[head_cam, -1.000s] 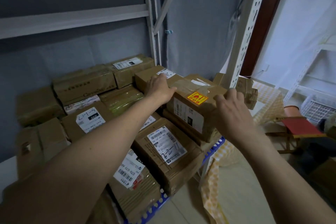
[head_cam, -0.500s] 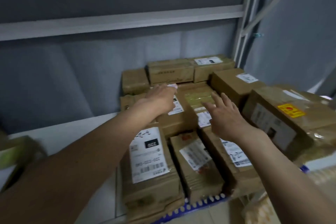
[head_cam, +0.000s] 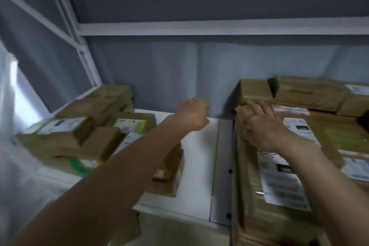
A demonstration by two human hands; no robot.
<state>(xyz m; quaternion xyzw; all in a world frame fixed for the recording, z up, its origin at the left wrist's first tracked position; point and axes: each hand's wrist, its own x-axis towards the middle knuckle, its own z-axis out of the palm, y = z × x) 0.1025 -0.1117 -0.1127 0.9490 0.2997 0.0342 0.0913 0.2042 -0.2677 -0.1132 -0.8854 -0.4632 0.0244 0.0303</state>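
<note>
Right hand, fingers straight, touches one cardboard box at 4 o'clock; its one white label is too blurred to read; left hand, fingers curled under; cannot tell its grasp.

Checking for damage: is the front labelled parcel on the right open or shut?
Shut: the front parcel lies flat-topped, label across it, no flaps raised.

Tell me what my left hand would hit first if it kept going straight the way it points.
Most likely the grey back wall. Your left hand points forward above the white shelf, and no box shows in its line, though depth is unclear.
</note>
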